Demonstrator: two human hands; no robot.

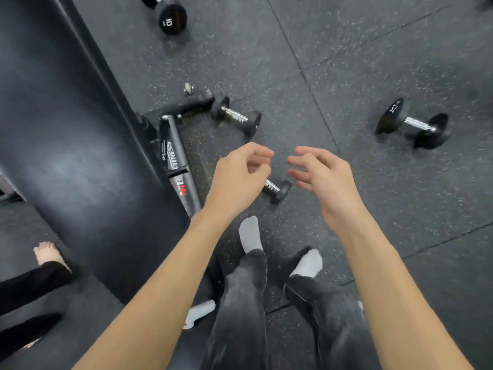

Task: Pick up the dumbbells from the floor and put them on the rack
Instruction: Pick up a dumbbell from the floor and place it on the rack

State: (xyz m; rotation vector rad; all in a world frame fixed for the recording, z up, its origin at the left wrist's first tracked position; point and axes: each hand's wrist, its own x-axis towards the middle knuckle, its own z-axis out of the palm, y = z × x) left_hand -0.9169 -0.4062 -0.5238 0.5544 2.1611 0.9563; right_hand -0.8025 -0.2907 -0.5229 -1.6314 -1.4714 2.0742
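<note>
Several black dumbbells with chrome handles lie on the speckled rubber floor. A small dumbbell (277,189) lies right below my hands, partly hidden by my left hand (240,180). Another small dumbbell (236,117) rests by the bench foot. A larger dumbbell (413,126) lies to the right. A dumbbell marked 10 (172,18) is at the top. My left hand and my right hand (320,177) hover above the floor with fingers loosely curled and apart, holding nothing. No rack is in view.
A black padded bench (66,142) with a metal frame leg (178,166) fills the left side. My socked feet (250,235) stand below the hands. Another person's bare foot (49,253) and dark trouser leg are at the lower left.
</note>
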